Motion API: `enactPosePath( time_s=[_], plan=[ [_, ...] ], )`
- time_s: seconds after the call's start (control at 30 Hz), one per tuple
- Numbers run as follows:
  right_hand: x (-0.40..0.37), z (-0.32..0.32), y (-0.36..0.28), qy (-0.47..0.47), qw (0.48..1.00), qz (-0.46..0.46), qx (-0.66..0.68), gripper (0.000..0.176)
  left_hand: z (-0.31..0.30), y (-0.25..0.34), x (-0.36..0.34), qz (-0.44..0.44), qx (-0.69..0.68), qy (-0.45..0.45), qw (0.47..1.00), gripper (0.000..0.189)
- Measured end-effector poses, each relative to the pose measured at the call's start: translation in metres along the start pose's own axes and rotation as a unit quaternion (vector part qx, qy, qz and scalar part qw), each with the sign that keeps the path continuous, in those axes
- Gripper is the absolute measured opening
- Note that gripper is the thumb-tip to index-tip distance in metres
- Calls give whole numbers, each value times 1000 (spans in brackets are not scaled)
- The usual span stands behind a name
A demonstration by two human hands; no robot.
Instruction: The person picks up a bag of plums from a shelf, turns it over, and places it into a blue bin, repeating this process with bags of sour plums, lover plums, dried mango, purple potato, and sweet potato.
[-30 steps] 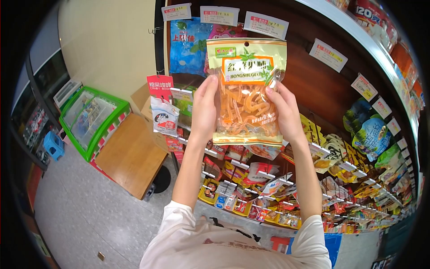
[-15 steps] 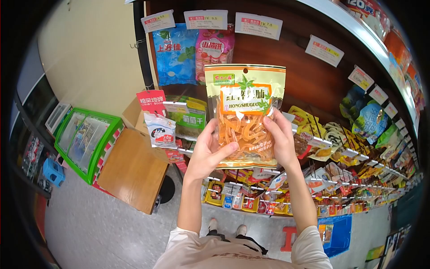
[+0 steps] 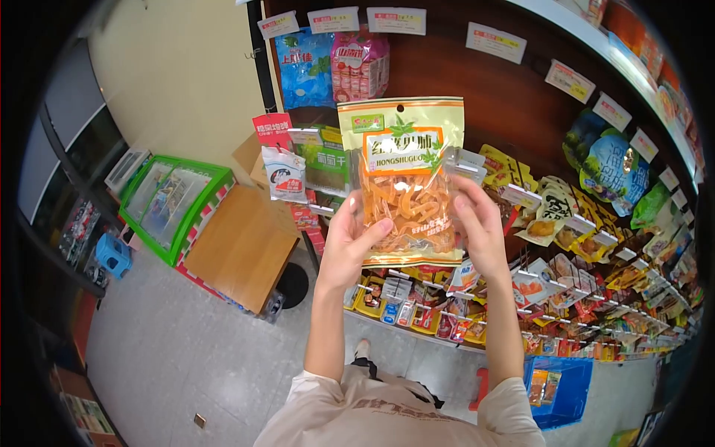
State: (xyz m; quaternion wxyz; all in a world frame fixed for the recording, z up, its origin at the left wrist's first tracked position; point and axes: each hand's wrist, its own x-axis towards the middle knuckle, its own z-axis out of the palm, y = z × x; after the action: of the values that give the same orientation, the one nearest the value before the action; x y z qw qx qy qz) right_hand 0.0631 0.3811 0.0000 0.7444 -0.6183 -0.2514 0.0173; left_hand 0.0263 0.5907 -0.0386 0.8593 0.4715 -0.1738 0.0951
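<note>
An upright clear-fronted bag of dried sweet potato strips (image 3: 406, 201) faces me, with a pale green and orange printed label on top. My left hand (image 3: 348, 242) grips its lower left side, thumb pressed on the front and fingers behind. At the bag's right edge is my right hand (image 3: 480, 227), its thumb along the edge and its other fingers partly hidden. Behind the bag, a green snack packet (image 3: 325, 165) and a white packet (image 3: 284, 175) hang on the display.
Racks of hanging snack packets (image 3: 551, 279) curve along the right. A blue packet (image 3: 304, 68) and a pink packet (image 3: 360, 68) hang above. To the left stand a green-framed freezer (image 3: 175, 205) and a wooden table (image 3: 240, 246). A blue basket (image 3: 570, 398) holding packets is on the floor.
The view has shifted, so the shelf and freezer appear displaced. My right thumb has slid from the bag's front outward to its right edge. My left hand keeps its grip.
</note>
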Motion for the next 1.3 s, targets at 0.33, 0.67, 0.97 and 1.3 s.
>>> enactPosePath(
  time_s=[0.33, 0.67, 0.97, 1.3],
  plan=[
    [-13, 8, 22, 88, 994, -25, -68, 30, -2, 8, -19, -3, 70, 41, 997, 53],
    [9, 28, 56, 95, 993, -39, -53, 30, -47, 1, -3, -2, 34, 32, 999, 56],
    [23, 41, 65, 119, 989, -57, -60, 30, -70, 1, 16, 3, 34, -11, 999, 59],
    [30, 39, 67, 126, 960, -87, -235, 32, -84, -2, 25, -12, 79, 32, 996, 65]
  ],
)
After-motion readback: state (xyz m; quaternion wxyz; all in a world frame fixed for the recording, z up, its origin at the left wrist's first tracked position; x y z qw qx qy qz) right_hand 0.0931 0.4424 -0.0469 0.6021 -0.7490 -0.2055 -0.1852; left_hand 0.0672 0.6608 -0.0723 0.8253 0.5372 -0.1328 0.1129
